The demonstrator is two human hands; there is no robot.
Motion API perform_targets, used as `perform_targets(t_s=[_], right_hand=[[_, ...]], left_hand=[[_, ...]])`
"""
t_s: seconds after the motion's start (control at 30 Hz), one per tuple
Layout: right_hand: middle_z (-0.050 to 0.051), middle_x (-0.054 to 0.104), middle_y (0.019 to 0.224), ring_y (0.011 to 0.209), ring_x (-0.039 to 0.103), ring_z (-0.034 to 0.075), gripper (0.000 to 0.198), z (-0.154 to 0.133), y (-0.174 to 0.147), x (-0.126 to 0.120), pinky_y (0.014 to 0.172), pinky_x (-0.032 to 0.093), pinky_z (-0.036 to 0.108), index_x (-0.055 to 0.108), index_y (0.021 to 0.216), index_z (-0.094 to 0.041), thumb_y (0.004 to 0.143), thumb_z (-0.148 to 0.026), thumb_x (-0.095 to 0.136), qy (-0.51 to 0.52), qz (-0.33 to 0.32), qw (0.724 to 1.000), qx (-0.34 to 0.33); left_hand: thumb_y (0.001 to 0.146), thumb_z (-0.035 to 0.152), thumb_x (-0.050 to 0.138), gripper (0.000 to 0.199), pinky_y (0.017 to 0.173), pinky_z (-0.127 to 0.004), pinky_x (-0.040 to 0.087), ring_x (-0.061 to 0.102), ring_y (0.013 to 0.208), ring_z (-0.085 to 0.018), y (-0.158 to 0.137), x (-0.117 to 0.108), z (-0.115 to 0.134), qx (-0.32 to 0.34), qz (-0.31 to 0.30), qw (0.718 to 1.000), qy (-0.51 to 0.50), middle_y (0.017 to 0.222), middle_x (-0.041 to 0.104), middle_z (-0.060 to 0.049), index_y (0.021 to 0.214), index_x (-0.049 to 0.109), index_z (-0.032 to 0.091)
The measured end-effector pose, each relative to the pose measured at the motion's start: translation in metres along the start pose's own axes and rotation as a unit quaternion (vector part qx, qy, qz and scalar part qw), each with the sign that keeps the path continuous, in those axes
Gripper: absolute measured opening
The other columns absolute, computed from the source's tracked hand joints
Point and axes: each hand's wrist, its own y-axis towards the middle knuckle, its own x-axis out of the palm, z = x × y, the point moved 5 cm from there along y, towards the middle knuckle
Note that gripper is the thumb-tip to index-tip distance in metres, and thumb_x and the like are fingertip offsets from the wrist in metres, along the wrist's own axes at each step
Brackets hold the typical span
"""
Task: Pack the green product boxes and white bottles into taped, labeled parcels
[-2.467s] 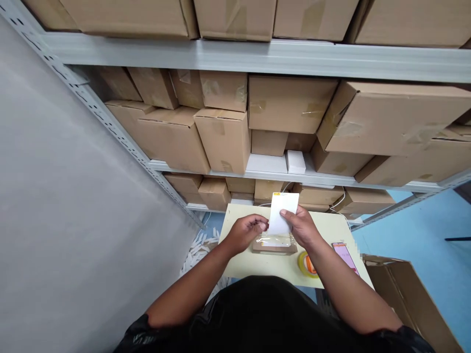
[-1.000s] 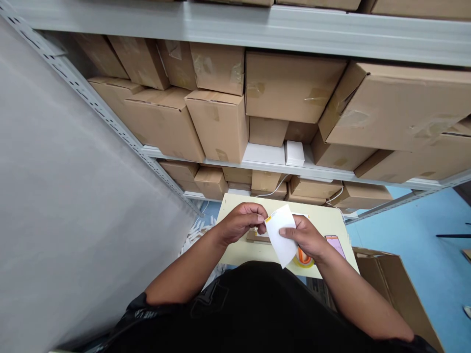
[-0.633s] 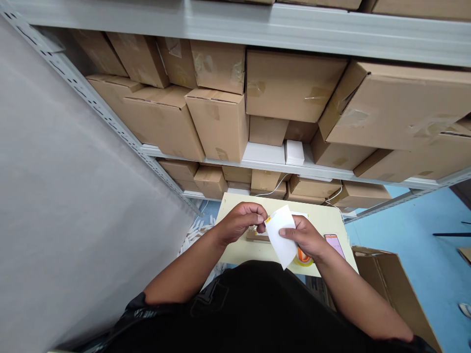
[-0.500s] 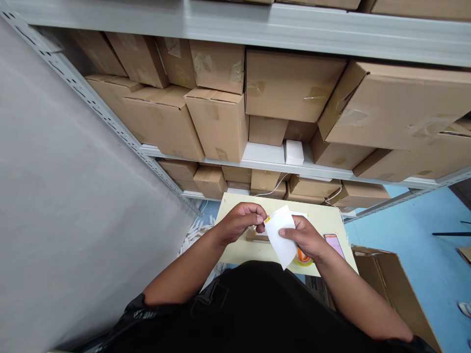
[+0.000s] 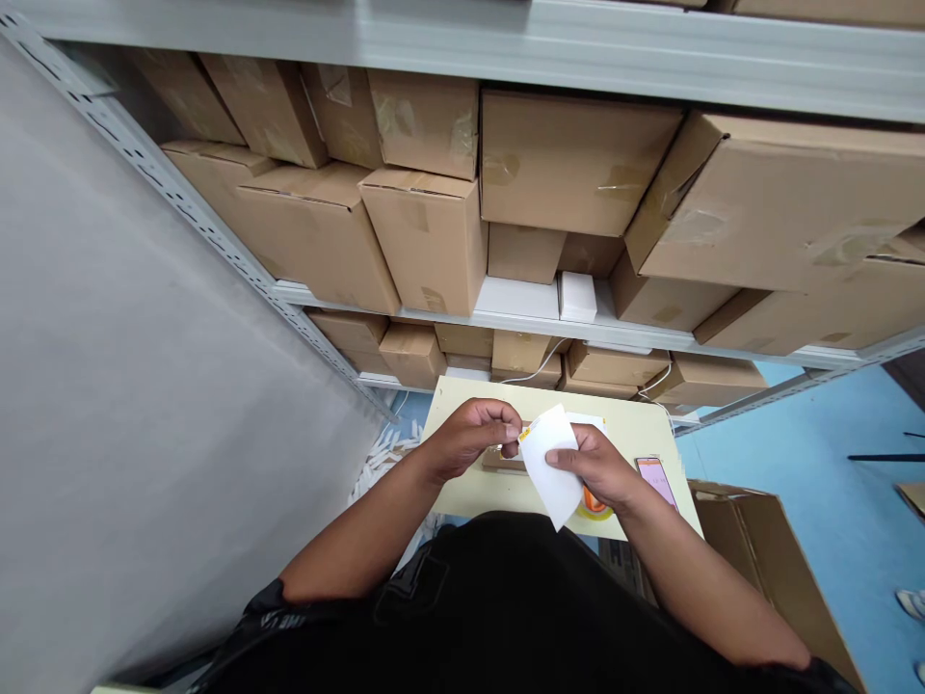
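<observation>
White rectangular paper sheet [image 5: 555, 487] between two bare hands

Lowest and nearest is a black short-sleeved shirt [image 5: 506, 607]. Just beyond, at centre, the right hand [image 5: 598, 465] grips the sheet, thumb on its face, other fingers hidden behind. The left hand [image 5: 473, 439] has curled fingers, thumb and forefinger appearing to pinch the sheet's yellow-marked upper-left corner. The sheet bows, its lower end unsupported, so an uneven tug there could crease or tear it. Close behind, a yellow tape roll with an orange middle [image 5: 596, 515] sits near the front edge of the pale cream tabletop [image 5: 462, 496]; a sweep of the right forearm [image 5: 686, 549] could knock it off. Farther out are a low brown cardboard box [image 5: 502, 465], mostly hidden, and a pink-screened phone [image 5: 656, 482]. Brown cardboard cartons [image 5: 578, 164] fill grey metal shelving [image 5: 434, 39] across the upper frame.

Pale letters on the left sleeve [image 5: 267, 602] seem to include "THE"; print on sheet and phone is too small to read.
</observation>
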Motion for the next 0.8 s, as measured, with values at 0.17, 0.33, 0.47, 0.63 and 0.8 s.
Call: perform_targets(t_s=[0.17,0.33,0.47,0.63,0.8], right_hand=[[0.007,0.078,0.090,0.079,0.070,0.022,0.043,0.003,0.000,-0.001,0.071,0.052,0.030,0.079,0.107,-0.016,0.075,-0.044,0.088,0.002,-0.003,1.000,0.002],[0.005,0.076,0.084,0.075,0.068,0.020,0.040,0.005,0.001,-0.002,0.069,0.050,0.029,0.079,0.105,-0.016,0.076,-0.043,0.088,-0.001,-0.005,1.000,-0.001],[0.006,0.077,0.089,0.079,0.068,0.021,0.041,0.008,0.002,0.002,0.072,0.050,0.030,0.077,0.106,-0.016,0.078,-0.043,0.086,0.000,-0.017,1.000,-0.002],[0.005,0.073,0.094,0.085,0.066,0.021,0.037,0.014,0.016,0.009,0.073,0.050,0.032,0.071,0.110,-0.020,0.086,-0.048,0.075,-0.081,0.023,0.995,-0.043],[0.006,0.066,0.107,0.099,0.060,0.023,0.035,0.003,0.012,0.005,0.088,0.050,0.038,0.067,0.110,-0.025,0.082,-0.045,0.078,-0.249,0.233,0.915,-0.216]], left_hand=[[0.078,0.043,0.084,0.032,0.068,-0.030,0.044,0.056,0.063,-0.014,-0.001,0.000,-0.002,0.004,-0.014,1.000,0.007,0.065,0.063,-0.003,0.077,0.070,0.014],[0.081,0.045,0.083,0.035,0.070,-0.030,0.044,0.056,0.066,-0.014,-0.003,0.001,-0.004,0.002,-0.022,1.000,0.020,0.068,0.064,-0.003,0.077,0.068,0.014],[0.081,0.047,0.082,0.036,0.069,-0.029,0.045,0.056,0.064,-0.013,-0.002,0.006,-0.012,0.002,-0.011,1.000,0.014,0.066,0.063,-0.002,0.078,0.067,0.014],[0.078,0.041,0.078,0.029,0.062,-0.026,0.043,0.051,0.054,-0.011,0.002,0.012,-0.029,0.022,0.077,0.997,-0.010,0.058,0.061,0.001,0.075,0.063,0.016],[0.074,0.031,0.071,0.018,0.057,-0.023,0.041,0.048,0.052,-0.009,0.001,0.003,-0.039,0.050,0.200,0.978,0.015,0.054,0.056,0.004,0.069,0.059,0.018]])
